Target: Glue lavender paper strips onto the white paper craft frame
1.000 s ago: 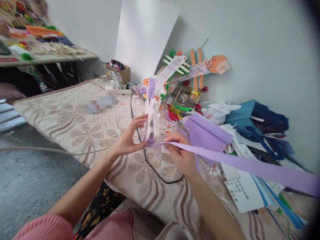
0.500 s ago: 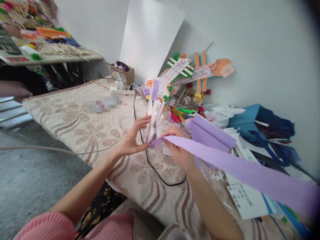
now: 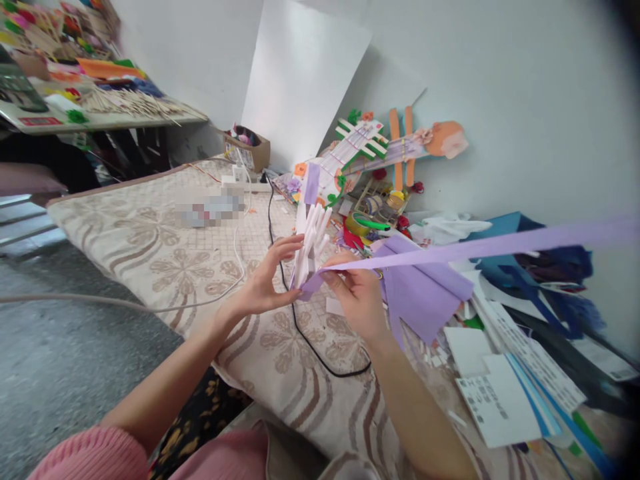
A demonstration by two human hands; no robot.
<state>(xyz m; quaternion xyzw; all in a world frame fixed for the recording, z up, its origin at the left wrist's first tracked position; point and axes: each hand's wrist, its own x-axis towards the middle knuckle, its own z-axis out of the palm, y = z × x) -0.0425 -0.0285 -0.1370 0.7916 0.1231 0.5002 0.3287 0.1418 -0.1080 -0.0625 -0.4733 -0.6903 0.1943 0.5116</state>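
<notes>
My left hand [image 3: 270,277] grips a small craft piece made of white sticks [image 3: 313,243], thumb low at its base and fingers along its side. A purple paper strip [image 3: 450,255] runs from the base of that piece off toward the right edge of view. Between the thumb and fingers of my right hand [image 3: 357,293], the strip is pinched close to the base. At the top of the craft piece a flat purple patch [image 3: 311,184] shows. The fingers partly hide where strip and base meet.
A purple paper sheet [image 3: 425,293] lies right of my hands, near green tape [image 3: 357,223] and white card [image 3: 500,400]. Decorated instrument-shaped crafts [image 3: 345,150] lean at the back. A black cable [image 3: 320,353] crosses the patterned tablecloth [image 3: 175,260]. A cardboard box [image 3: 255,150] stands at the far end.
The free length of the purple strip has swung upward, from drooping low at the right to nearly level. Both hands stay almost in place, still on the craft piece and strip.
</notes>
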